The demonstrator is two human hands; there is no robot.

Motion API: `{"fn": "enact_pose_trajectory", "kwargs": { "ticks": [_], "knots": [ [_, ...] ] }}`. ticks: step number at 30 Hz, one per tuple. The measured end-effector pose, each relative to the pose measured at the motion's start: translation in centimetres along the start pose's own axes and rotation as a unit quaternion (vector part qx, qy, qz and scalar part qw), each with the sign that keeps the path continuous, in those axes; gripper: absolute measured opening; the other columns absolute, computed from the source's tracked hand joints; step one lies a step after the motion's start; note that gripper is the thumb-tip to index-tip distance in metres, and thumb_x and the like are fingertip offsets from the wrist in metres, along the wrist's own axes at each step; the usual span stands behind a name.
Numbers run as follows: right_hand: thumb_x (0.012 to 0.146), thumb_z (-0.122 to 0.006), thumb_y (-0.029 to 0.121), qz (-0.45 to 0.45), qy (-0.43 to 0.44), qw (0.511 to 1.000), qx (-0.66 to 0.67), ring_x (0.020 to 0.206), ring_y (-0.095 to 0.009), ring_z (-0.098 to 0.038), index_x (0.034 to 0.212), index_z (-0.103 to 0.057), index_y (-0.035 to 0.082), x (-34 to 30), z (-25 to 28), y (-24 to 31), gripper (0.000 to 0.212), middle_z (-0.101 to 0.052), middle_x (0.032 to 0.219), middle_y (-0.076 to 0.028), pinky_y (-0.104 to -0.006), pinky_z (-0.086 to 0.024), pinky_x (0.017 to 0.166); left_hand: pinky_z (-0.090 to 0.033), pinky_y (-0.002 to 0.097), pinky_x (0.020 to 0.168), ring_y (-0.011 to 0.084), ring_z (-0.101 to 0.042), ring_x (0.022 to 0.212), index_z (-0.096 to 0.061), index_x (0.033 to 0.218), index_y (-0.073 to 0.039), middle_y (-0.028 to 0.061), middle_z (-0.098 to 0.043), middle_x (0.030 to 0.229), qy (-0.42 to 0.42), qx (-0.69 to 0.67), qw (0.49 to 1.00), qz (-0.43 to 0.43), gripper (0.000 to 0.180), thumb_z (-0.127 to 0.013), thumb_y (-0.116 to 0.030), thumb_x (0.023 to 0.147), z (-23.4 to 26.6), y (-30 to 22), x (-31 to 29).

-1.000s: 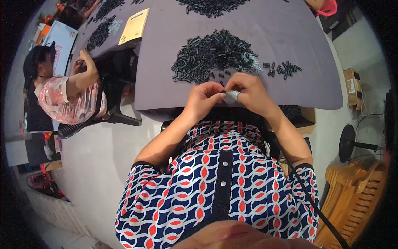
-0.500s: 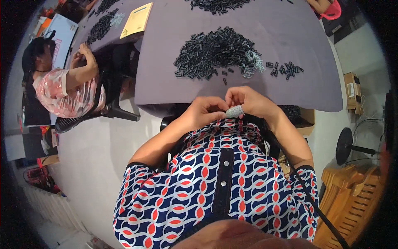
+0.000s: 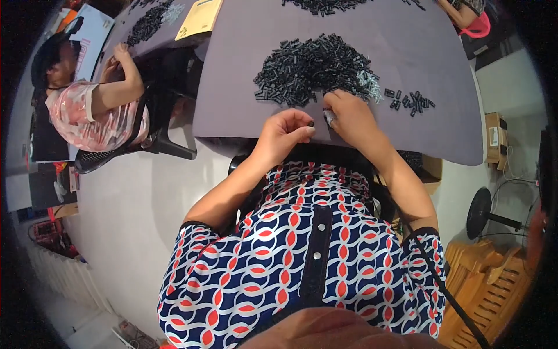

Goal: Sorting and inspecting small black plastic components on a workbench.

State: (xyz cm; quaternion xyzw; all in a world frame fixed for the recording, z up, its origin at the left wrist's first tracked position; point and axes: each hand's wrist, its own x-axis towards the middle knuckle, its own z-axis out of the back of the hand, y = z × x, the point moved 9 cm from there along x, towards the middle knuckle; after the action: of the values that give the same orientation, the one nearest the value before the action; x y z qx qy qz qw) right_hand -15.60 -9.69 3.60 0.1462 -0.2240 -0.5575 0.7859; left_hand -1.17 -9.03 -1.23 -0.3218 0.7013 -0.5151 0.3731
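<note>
My left hand (image 3: 283, 135) is over the table's near edge, thumb and forefinger pinching a small black piece (image 3: 311, 124) that barely shows. Farther forward, my right hand (image 3: 353, 119) reaches to the near side of a heap of small black oblong pieces (image 3: 311, 64). Its fingers are curled together there, and whatever they hold is hidden. A silvery-grey wrap (image 3: 330, 116) covers one finger of that hand. Small clear or silvery parts (image 3: 370, 84) lie against the heap's right side. Beyond them is a loose cluster of black pieces (image 3: 415, 103).
A grey cloth covers the table (image 3: 442, 64). More black pieces (image 3: 322, 4) are heaped at the far side. To the left, a seated person (image 3: 99, 110) works beside a yellow envelope (image 3: 199, 18). A cardboard box (image 3: 430, 171) stands below the table's right edge; wooden chairs (image 3: 488, 285) are at lower right.
My right hand has moved away from the left and forward to the heap's edge. My left hand has risen slightly onto the table edge; the hands were together before.
</note>
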Motion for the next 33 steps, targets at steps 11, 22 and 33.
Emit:
{"fn": "enact_pose_trajectory", "kwargs": {
  "ticks": [11,22,33],
  "knots": [
    [0.075,-0.066,0.003,0.088,-0.013,0.995,-0.041,0.092,-0.034,-0.065,0.09,-0.064,0.004,0.9,0.0,1.9,0.016,-0.061,0.092,-0.013,-0.0444,-0.054,0.076,-0.054,0.0221,0.072,0.0099,-0.067,0.08,-0.064,0.109,0.002,0.0044,-0.07,0.092,-0.008,0.029,0.999,0.038,0.015,-0.065,-0.004,0.095,0.4,0.1,0.6],
    [0.08,-0.067,-0.003,-0.027,-0.039,0.951,0.306,0.081,-0.014,-0.062,0.105,-0.066,0.005,-0.7,0.4,-1.5,0.026,-0.061,0.089,-0.001,-0.027,-0.049,0.069,-0.054,0.0219,0.07,0.0091,-0.066,0.076,-0.064,0.105,0.001,0.0034,-0.071,0.089,-0.004,0.04,0.998,0.044,0.013,-0.068,-0.002,0.093,0.0,-0.5,0.6],
    [0.088,-0.067,0.0,-0.095,0.074,0.812,0.571,0.078,-0.006,-0.063,0.1,-0.067,0.002,-2.0,-2.4,-1.6,0.012,-0.068,0.09,0.0,-0.0219,-0.05,0.071,-0.053,0.0215,0.069,0.0082,-0.065,0.077,-0.065,0.104,0.002,0.003,-0.069,0.087,0.038,0.053,0.997,0.033,0.013,-0.069,-0.003,0.093,-1.1,-1.0,0.7]
  ]
}}
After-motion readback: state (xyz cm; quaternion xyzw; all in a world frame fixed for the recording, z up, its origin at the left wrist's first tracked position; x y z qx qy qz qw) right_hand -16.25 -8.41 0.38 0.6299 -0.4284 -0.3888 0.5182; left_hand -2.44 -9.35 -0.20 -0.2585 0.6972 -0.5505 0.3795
